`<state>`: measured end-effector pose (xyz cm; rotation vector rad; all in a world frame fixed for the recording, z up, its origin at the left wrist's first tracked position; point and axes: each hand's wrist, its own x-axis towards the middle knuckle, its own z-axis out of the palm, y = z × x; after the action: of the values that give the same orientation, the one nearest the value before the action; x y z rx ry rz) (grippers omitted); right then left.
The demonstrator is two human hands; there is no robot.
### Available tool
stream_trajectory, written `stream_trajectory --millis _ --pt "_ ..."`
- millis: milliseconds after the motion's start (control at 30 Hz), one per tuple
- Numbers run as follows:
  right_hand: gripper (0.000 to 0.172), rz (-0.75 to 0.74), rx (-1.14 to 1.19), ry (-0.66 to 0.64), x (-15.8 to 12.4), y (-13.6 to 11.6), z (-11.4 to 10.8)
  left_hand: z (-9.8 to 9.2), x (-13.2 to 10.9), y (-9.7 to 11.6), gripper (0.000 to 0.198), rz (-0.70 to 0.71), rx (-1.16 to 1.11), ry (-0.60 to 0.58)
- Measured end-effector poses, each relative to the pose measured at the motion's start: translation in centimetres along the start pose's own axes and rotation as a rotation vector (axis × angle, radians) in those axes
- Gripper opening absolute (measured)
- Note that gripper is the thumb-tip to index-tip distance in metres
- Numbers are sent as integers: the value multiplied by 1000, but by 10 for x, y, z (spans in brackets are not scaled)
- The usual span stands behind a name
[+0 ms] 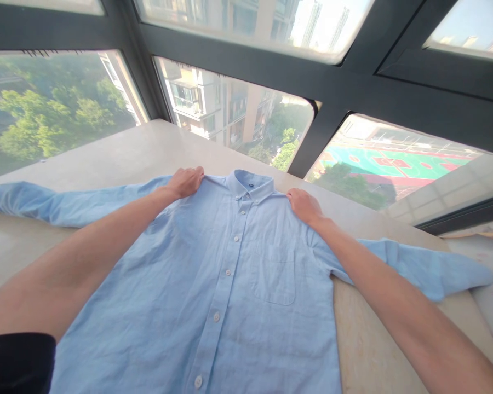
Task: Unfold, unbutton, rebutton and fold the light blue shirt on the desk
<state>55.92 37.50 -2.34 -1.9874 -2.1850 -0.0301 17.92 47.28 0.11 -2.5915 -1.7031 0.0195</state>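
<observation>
A light blue button-up shirt (238, 273) lies front side up, buttoned, its collar at the far end and both sleeves spread out to the sides. My left hand (186, 182) pinches the shoulder seam left of the collar, fingers closed on the cloth. On the other shoulder, right of the collar, my right hand (305, 204) grips the fabric in the same way. A chest pocket shows below my right hand. My forearms cross over parts of both sleeves.
The shirt rests on a pale stone-like surface (148, 145) that narrows to a corner at the back. Dark window frames (238, 71) with glass panes rise behind it. Whitish cloth or paper (491, 268) lies at the right edge.
</observation>
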Motion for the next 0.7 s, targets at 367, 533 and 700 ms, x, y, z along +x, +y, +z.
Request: stream_trajectory --millis 367,533,700 --pt "22 83 248 -15 10 17 2 2 9 -31 44 97 54 -25" --pt "24 -7 276 -51 11 28 0 0 3 -54 42 185 109 -65" --pt "17 -124 212 -143 13 29 -5 -5 3 -35 34 183 163 -78"
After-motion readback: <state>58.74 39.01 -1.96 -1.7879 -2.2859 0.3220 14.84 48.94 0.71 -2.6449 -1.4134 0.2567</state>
